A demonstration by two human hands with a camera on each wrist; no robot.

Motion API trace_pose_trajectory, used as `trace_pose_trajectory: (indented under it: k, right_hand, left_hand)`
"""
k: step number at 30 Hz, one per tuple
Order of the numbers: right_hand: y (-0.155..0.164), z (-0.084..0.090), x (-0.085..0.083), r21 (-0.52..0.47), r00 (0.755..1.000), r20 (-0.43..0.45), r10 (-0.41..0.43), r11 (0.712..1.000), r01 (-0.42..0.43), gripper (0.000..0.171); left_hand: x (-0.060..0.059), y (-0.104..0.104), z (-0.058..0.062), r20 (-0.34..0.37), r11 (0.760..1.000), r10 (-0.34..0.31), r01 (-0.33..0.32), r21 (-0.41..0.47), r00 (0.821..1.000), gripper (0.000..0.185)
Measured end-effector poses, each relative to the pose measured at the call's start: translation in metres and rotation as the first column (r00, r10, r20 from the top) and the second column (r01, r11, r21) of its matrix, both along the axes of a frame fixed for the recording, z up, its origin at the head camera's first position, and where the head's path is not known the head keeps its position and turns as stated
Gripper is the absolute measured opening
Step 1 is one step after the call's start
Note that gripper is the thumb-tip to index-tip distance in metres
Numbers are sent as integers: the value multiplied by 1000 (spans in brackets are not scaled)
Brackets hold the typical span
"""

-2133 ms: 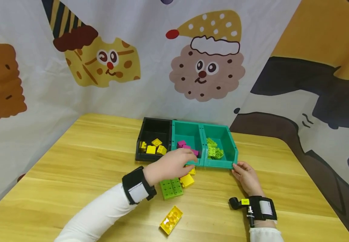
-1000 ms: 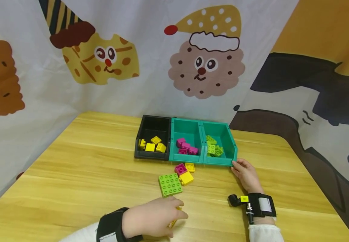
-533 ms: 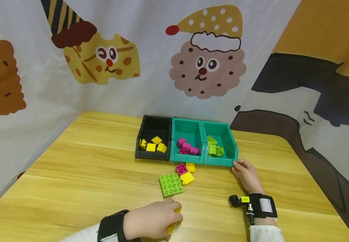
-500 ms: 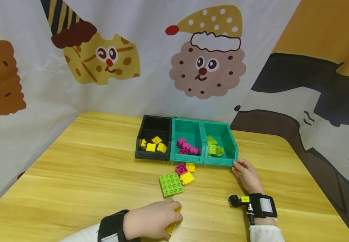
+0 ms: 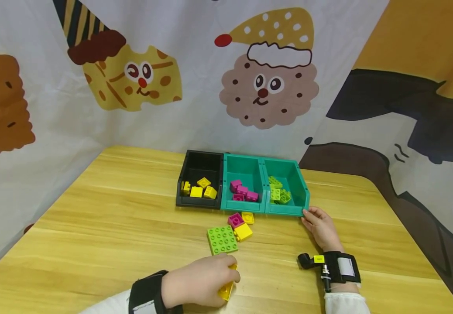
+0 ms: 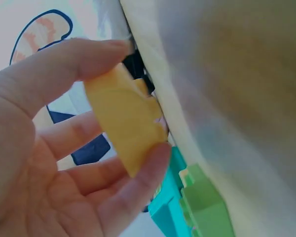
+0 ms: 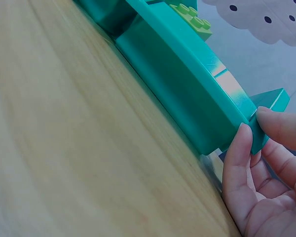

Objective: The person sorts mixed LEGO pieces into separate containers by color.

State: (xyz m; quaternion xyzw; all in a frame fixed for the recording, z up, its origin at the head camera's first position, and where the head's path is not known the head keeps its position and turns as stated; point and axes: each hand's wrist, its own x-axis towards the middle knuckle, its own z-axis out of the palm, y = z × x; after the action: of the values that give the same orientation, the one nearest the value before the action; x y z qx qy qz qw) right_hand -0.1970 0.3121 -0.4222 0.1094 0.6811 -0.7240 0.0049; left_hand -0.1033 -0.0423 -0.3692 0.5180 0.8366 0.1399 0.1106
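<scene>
Near the table's front, my left hand (image 5: pixel 200 281) pinches a yellow toy brick (image 5: pixel 226 290) between thumb and fingers. In the left wrist view the brick (image 6: pixel 126 118) is seen side-on, its studs facing away from the palm. My right hand (image 5: pixel 322 229) grips the front right corner of the right-hand teal bin (image 5: pixel 285 209); in the right wrist view, thumb and finger are on either side of that corner of the bin (image 7: pixel 187 84). Beyond the left hand lie a large lime-green brick (image 5: pixel 221 240), a magenta brick (image 5: pixel 235 220) and two yellow bricks, one (image 5: pixel 243 232) touching the green brick.
A black bin (image 5: pixel 203 203) with several yellow bricks stands left of the middle teal bin (image 5: pixel 242 207), which holds magenta ones. Lime-green bricks (image 5: pixel 279 196) lie in the right-hand bin. Behind the wooden table (image 5: pixel 112 218) hangs a printed curtain (image 5: pixel 203 126).
My left hand has come back from above the loose bricks toward the front and taken hold of the yellow brick lying there. The right hand has stayed at the bin's corner.
</scene>
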Motion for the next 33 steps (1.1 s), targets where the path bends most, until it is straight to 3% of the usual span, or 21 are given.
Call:
trace_pose_trajectory:
  k: [10, 17, 23, 25, 27, 31, 33]
  right_hand:
    - [0, 2, 1, -1, 1000, 9, 1, 1000, -1, 1]
    - [0, 0, 0, -2, 1000, 2, 4, 1000, -4, 7]
    - [0, -1, 1, -7, 1000, -1, 5, 1000, -5, 9]
    - [0, -1, 1, -4, 1000, 0, 3, 1000, -3, 10]
    - [-1, 0, 1, 3, 1000, 0, 1, 1000, -1, 10]
    - [-1, 1, 0, 8, 1000, 3, 1, 1000, -1, 9]
    - [-1, 2, 1, 6, 1000, 1, 3, 1000, -3, 10]
  left_hand:
    - [-1, -4, 15, -24, 986, 115, -112, 123, 993, 41]
    - [-5, -8, 20, 44, 968, 201, -205, 147, 979, 45]
    - [-8, -11, 27, 59, 946, 264, -270, 178, 963, 46]
    - [-11, -12, 27, 47, 924, 296, -299, 238, 954, 46]
    - [-15, -12, 28, 30, 888, 339, -331, 320, 940, 46]
    - [-27, -11, 33, 10, 789, 442, -394, 472, 897, 47]
    - [-36, -10, 40, 30, 747, 489, -437, 502, 872, 47]
